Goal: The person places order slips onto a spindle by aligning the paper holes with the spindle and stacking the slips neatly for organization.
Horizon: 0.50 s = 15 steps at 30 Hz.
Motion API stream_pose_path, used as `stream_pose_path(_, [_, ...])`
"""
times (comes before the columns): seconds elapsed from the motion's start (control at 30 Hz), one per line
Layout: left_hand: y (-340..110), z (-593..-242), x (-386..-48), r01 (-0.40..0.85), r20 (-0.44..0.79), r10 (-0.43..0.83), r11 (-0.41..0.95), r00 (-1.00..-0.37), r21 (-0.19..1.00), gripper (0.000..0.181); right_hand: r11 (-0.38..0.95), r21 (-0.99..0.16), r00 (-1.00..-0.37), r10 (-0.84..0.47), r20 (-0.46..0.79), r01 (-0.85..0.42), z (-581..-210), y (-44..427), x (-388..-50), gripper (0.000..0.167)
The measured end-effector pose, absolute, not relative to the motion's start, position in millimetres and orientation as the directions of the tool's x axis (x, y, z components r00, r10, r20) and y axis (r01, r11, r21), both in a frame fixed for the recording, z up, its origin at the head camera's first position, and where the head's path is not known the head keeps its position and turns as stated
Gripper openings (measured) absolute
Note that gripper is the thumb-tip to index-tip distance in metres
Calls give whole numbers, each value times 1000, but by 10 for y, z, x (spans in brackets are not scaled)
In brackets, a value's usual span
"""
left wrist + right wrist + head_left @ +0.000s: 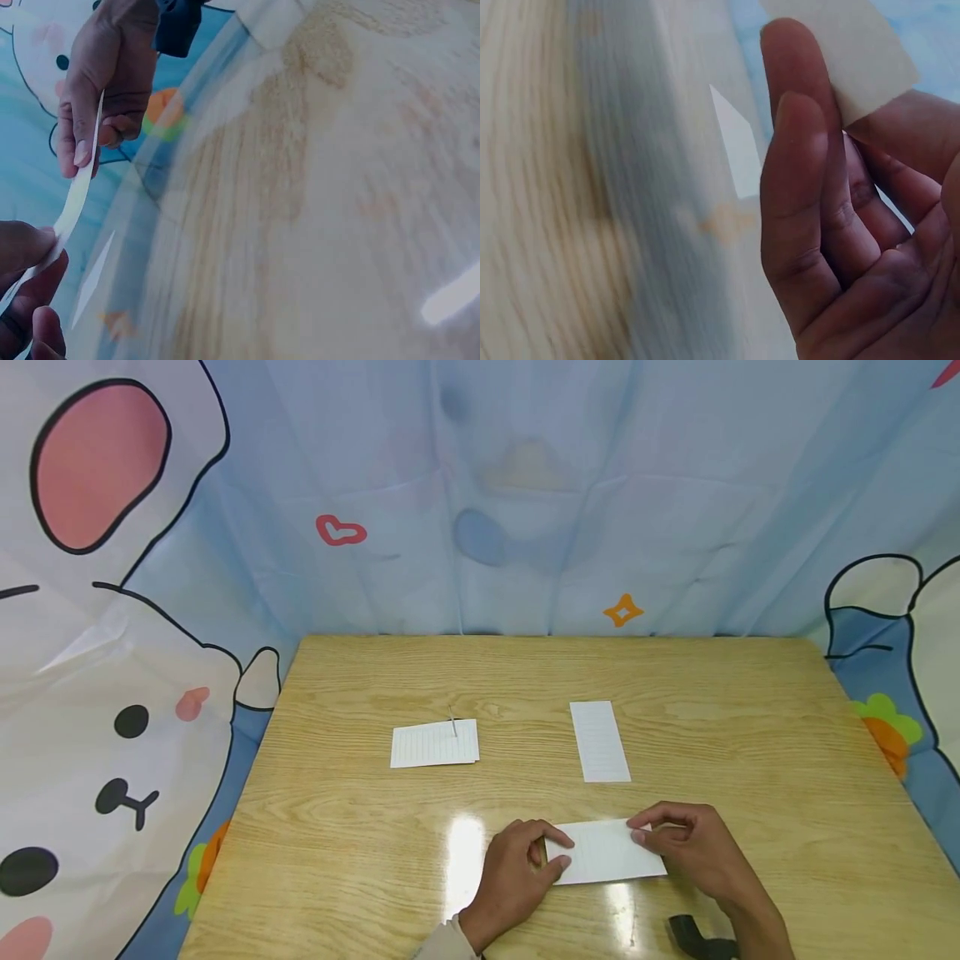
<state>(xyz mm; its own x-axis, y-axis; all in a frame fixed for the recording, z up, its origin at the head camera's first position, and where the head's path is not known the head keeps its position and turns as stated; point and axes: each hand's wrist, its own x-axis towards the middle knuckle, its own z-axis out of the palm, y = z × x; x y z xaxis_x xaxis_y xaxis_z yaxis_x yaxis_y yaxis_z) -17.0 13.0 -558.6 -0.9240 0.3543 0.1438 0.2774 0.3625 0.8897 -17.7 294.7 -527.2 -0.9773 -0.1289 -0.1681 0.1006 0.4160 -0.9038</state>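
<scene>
A white slip of paper (603, 853) is held up above the near part of the table, stretched between both hands. The left hand (517, 870) pinches its left end with thumb and fingers. At the opposite end, the right hand (693, 847) pinches near the upper right corner. Seen edge-on in the left wrist view, the paper (79, 196) bends slightly and is clear of the tabletop. In the right wrist view a corner of the paper (866, 56) lies between the thumb and the fingers.
A small stack of lined slips (431, 745) lies at the left of the wooden table (337, 835), with a thin stick-like thing on its upper edge. Another lined slip (600, 742) lies beyond the hands. A black object (701, 941) shows beside the right wrist. A printed curtain (525, 568) hangs behind.
</scene>
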Motion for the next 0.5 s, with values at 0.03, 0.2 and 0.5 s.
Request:
stream_pose_path(0.03, [119, -5584, -177, 273, 147, 342, 355, -928, 894, 18, 401, -910, -977, -129, -168, 103, -5279, 2929, -180, 16])
stream_pose_path(0.2, [63, -5572, -214, 248, 157, 289, 315, -944, 916, 15, 326, -940, -979, -132, -155, 105, -5317, 2843, -192, 18])
stream_pose_path(0.5, [-16, -5574, -290, 252, 188, 226, 300, -956, 920, 12, 335, -938, -980, -134, -146, 94, -5342, 2778, -235, 18])
